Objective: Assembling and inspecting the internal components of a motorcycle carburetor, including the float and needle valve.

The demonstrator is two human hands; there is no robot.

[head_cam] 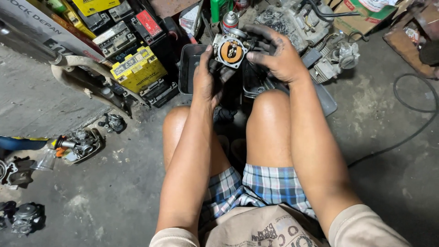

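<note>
Both my hands hold a small metal carburetor (pixel 231 49) with a round orange-brown disc on its face, up in front of my knees. My left hand (pixel 206 80) grips it from below and the left, fingers dirty with grease. My right hand (pixel 276 52) wraps over its top and right side. Under the hands sits a dark metal tray (pixel 187 68) on the concrete floor.
Several motorcycle batteries (pixel 137 68) are stacked at upper left. An engine block (pixel 297 20) and a spray can (pixel 230 20) lie behind the tray. Carburetor parts (pixel 80 142) are scattered on the floor at left. A black cable (pixel 411 110) loops at right.
</note>
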